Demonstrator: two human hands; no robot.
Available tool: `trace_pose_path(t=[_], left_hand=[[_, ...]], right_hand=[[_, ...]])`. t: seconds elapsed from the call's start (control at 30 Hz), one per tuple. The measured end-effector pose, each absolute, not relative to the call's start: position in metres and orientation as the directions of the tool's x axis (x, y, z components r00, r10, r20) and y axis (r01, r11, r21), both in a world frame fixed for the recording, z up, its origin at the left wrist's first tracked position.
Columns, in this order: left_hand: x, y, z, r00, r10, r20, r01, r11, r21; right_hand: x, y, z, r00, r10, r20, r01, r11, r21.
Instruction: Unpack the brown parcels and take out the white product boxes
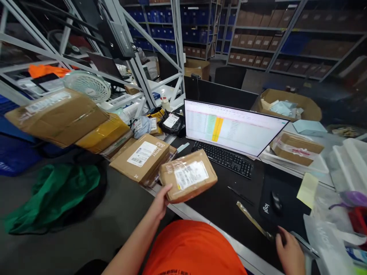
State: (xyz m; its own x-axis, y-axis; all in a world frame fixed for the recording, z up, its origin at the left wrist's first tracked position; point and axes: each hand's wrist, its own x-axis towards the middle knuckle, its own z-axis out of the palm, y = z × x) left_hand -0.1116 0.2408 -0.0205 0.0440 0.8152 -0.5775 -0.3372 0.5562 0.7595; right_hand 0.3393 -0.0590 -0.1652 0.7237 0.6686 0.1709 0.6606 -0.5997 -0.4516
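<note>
My left hand (161,201) grips the near left corner of a small taped cardboard parcel (187,175) with a white shipping label, holding it just above the black desk (220,206). My right hand (289,248) rests on the desk at the lower right, fingers curled beside a thin flat strip (254,220); whether it holds anything is unclear. A larger labelled box (142,156) lies just left of the held parcel.
A monitor (232,128) showing a spreadsheet stands behind a black keyboard (225,158). A mouse (275,201) sits on a black pad. Stacked parcels (57,116) and a small fan (87,86) lie left. Green cloth (54,194) is on the floor. Open cartons (286,105) and plastic bags (332,229) crowd the right.
</note>
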Motion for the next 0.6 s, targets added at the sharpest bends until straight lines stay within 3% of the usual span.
trace_pose_path(t=[0.13,0.23,0.3,0.4,0.6], left_hand=[[-0.085,0.211,-0.068,0.135,0.789,-0.599,-0.138,0.613,0.778],[-0.08,0.192,-0.086,0.142,0.742,-0.655,-0.069,0.667,0.742],[-0.081,0.184,-0.093,0.126,0.744,-0.656,-0.04,0.664,0.746],[-0.083,0.178,-0.098,0.123,0.788,-0.604,-0.002,0.609,0.793],[-0.088,0.181,-0.101,0.113,0.814,-0.569,0.061,0.566,0.822]], right_hand=[[0.372,-0.032,-0.166,0.657,0.69,0.304,0.747,-0.54,-0.389],[0.366,0.01,-0.149,0.596,0.74,0.31,0.79,-0.475,-0.387],[0.35,0.043,-0.134,0.539,0.815,0.212,0.808,-0.428,-0.405],[0.327,0.098,-0.118,0.493,0.868,-0.055,0.803,-0.478,-0.355],[0.314,0.194,-0.118,0.477,0.862,-0.17,0.811,-0.506,-0.292]])
